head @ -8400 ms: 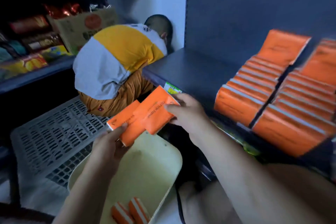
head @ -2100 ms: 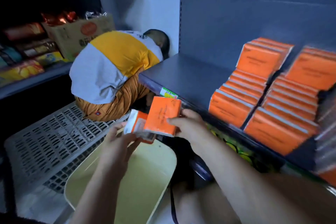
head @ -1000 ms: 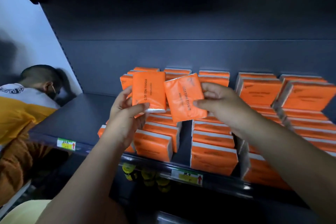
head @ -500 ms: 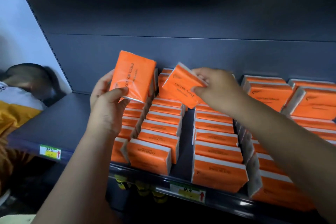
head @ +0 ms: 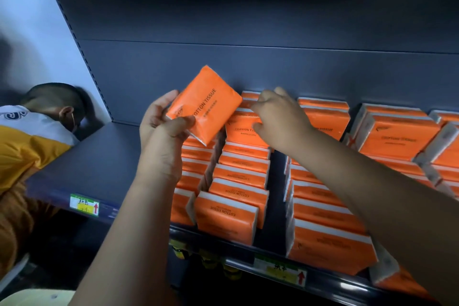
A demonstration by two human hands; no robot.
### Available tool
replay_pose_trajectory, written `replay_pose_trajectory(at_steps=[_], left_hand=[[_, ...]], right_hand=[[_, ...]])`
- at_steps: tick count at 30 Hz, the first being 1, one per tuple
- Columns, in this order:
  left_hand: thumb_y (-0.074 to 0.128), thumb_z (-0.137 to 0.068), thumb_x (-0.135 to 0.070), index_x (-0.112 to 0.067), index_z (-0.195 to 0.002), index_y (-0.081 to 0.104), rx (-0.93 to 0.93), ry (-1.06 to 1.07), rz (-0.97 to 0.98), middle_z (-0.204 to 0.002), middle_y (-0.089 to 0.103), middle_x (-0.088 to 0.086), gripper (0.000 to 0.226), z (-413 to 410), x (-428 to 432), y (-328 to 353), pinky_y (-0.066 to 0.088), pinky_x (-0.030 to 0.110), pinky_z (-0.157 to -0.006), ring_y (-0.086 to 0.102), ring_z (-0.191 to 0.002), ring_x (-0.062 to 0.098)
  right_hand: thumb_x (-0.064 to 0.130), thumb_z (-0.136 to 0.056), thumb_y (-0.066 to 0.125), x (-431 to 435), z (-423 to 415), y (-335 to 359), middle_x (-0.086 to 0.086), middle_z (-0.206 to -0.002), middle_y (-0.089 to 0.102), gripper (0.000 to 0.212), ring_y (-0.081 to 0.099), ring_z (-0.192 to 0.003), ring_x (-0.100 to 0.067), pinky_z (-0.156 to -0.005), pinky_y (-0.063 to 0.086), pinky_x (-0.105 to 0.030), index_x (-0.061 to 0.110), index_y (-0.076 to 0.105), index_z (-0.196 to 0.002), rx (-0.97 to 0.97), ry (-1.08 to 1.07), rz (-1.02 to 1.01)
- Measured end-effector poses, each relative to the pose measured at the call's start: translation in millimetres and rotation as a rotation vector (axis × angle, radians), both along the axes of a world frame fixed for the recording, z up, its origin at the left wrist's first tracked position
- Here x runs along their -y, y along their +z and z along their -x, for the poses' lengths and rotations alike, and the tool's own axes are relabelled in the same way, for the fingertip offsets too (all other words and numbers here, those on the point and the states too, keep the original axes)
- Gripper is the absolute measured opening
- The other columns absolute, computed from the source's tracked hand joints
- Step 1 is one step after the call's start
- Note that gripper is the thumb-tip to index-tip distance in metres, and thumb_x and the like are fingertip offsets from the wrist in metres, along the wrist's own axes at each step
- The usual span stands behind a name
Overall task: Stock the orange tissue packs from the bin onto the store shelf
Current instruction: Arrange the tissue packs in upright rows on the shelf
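My left hand [head: 161, 136] has fingers clamped on an orange tissue pack [head: 203, 104], tilted, above the leftmost row on the shelf [head: 99, 169]. My right hand [head: 278, 117] has fingers curled, pinching a second pack [head: 244, 129] at the back of the next row. Risk: soft, slick film wrap could slip from my pinch, or nudging the leaning rows [head: 238, 181] could topple packs forward off the shelf edge. Packs are flat, pillowy rectangles, glossy orange with white sides. Shelf is matte dark metal.
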State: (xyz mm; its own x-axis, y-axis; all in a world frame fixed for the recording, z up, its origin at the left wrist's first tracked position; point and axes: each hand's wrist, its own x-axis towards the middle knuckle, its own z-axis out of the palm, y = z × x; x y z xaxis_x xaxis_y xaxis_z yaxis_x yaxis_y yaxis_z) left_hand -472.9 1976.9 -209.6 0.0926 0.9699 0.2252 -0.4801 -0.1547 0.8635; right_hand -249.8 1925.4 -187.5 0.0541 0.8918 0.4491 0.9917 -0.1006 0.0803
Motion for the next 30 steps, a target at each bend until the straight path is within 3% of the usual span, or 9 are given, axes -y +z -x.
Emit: replay_pose_trajectory(at_steps=[3, 6, 8, 11, 14, 17, 23, 26, 30], left_hand=[[0.063, -0.07, 0.005, -0.017, -0.118, 0.069, -0.073, -0.002, -0.05, -0.108, 0.075, 0.006, 0.053, 1.7, 2.5, -0.1, 0.056, 0.04, -0.085, 0.071, -0.102, 0.024], [0.062, -0.07, 0.007, -0.02, -0.111, 0.07, -0.129, -0.022, -0.121, -0.107, 0.077, 0.002, 0.05, 1.9, 6.2, 0.9, 0.055, 0.041, -0.086, 0.071, -0.104, 0.023], [0.064, -0.071, 0.008, -0.02, -0.111, 0.069, -0.158, -0.047, -0.171, -0.112, 0.077, 0.004, 0.05, -3.5, 12.0, 3.7, 0.056, 0.04, -0.091, 0.071, -0.108, 0.023], [0.068, -0.076, 0.019, -0.014, -0.114, 0.066, -0.227, -0.117, -0.249, -0.11, 0.076, 0.0, 0.05, -22.8, 29.0, 7.0, 0.056, 0.026, -0.085, 0.071, -0.104, 0.013], [0.073, -0.077, 0.011, -0.015, -0.12, 0.066, -0.292, -0.146, -0.307, -0.117, 0.074, 0.001, 0.051, -48.7, 44.2, 5.9, 0.056, 0.036, -0.091, 0.069, -0.106, 0.015], [0.079, -0.074, 0.003, -0.022, -0.118, 0.065, -0.299, -0.13, -0.327, -0.123, 0.071, 0.002, 0.052, -76.8, 56.3, 4.0, 0.056, 0.044, -0.089, 0.07, -0.104, 0.02], [0.081, -0.079, 0.005, -0.02, -0.12, 0.067, -0.441, -0.017, -0.388, -0.122, 0.068, 0.004, 0.05, -121.3, 72.7, -13.2, 0.057, 0.04, -0.1, 0.066, -0.116, 0.014], [0.078, -0.08, 0.001, -0.025, -0.125, 0.068, -0.548, 0.025, -0.501, -0.116, 0.063, -0.004, 0.053, -135.2, 76.1, -22.4, 0.052, 0.036, -0.103, 0.062, -0.111, 0.007], [0.073, -0.087, -0.004, -0.021, -0.139, 0.064, -0.648, 0.004, -0.557, -0.115, 0.058, -0.008, 0.056, -151.1, 78.8, -32.3, 0.049, 0.04, -0.106, 0.06, -0.113, 0.013]], right_hand=[[0.032, -0.085, 0.074, 8.4, -1.1, 0.6, -0.004, -0.121, 0.059, 0.036, 0.047, -0.118, -0.031, -0.093, 0.045, -0.042, 0.013, 0.072, -0.115, 0.032, -0.004, -0.028], [0.025, -0.085, 0.074, 29.1, -4.4, 5.1, -0.006, -0.128, 0.061, 0.05, 0.049, -0.123, -0.033, -0.099, 0.045, -0.043, 0.013, 0.065, -0.133, -0.035, 0.035, -0.141], [0.015, -0.09, 0.069, 50.3, -5.7, 7.0, -0.002, -0.122, 0.065, 0.047, 0.054, -0.116, -0.026, -0.098, 0.044, -0.032, 0.019, 0.065, -0.137, -0.265, 0.127, -0.205], [0.007, -0.094, 0.065, 85.2, -4.6, 6.3, 0.011, -0.117, 0.069, 0.043, 0.064, -0.107, -0.007, -0.095, 0.046, -0.016, 0.027, 0.07, -0.133, -0.76, 0.213, -0.146], [0.007, -0.096, 0.067, 112.1, -11.9, 2.1, 0.009, -0.116, 0.073, 0.042, 0.068, -0.106, -0.004, -0.099, 0.051, -0.023, 0.027, 0.068, -0.132, -1.03, 0.147, -0.166], [0.007, -0.096, 0.066, 131.8, -27.7, -0.8, 0.0, -0.108, 0.076, 0.04, 0.071, -0.104, -0.011, -0.101, 0.053, -0.031, 0.025, 0.067, -0.131, -1.254, 0.068, -0.258], [0.01, -0.094, 0.07, 153.1, -48.1, -12.1, 0.011, -0.107, 0.07, 0.03, 0.069, -0.099, -0.006, -0.099, 0.056, -0.039, 0.04, 0.07, -0.101, -1.316, -0.086, -0.312], [0.008, -0.092, 0.068, 156.8, -54.9, -13.4, 0.009, -0.106, 0.071, 0.027, 0.069, -0.101, -0.011, -0.101, 0.055, -0.041, 0.032, 0.07, -0.106, -1.313, -0.132, -0.317], [0.007, -0.089, 0.067, 160.8, -59.7, -12.6, 0.007, -0.099, 0.074, 0.022, 0.07, -0.096, -0.006, -0.097, 0.056, -0.035, 0.026, 0.071, -0.098, -1.273, -0.177, -0.314]])
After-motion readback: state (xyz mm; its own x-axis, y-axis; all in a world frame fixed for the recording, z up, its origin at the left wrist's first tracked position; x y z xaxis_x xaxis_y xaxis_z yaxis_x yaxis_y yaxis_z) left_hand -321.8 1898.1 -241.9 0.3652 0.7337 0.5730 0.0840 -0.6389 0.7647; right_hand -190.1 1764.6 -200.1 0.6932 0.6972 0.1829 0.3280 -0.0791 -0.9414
